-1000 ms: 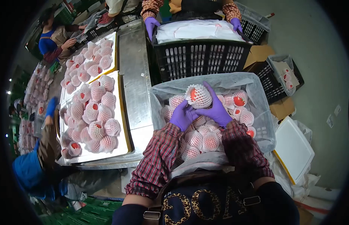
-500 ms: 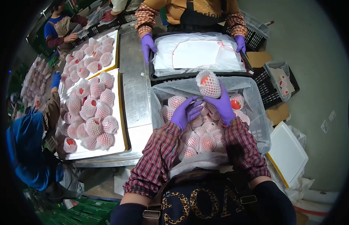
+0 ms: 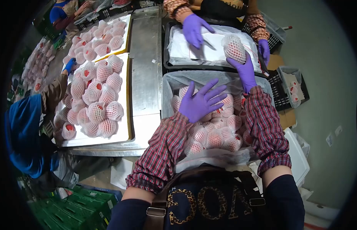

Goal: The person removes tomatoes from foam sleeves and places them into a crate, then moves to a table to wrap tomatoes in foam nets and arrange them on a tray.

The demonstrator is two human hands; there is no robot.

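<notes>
My right hand, in a purple glove, grips a fruit in a white foam net from below. It holds the fruit up over the near edge of a black crate lined with white film. My purple-gloved left hand is open, fingers spread, above a film-lined grey crate. Several net-wrapped fruits fill that crate, with red skin showing through some nets. A co-worker's purple-gloved hand hovers over a white sheet in the black crate; their other hand is at its right side.
White trays of net-wrapped fruits lie on the metal table at left. A blue-gloved hand reaches over them. A small crate with fruits stands at right. Green crates are at lower left.
My right hand has carried the fruit forward and right, over the black crate. My left hand has spread its fingers. One co-worker's hand has moved from the crate's left edge to above the sheet.
</notes>
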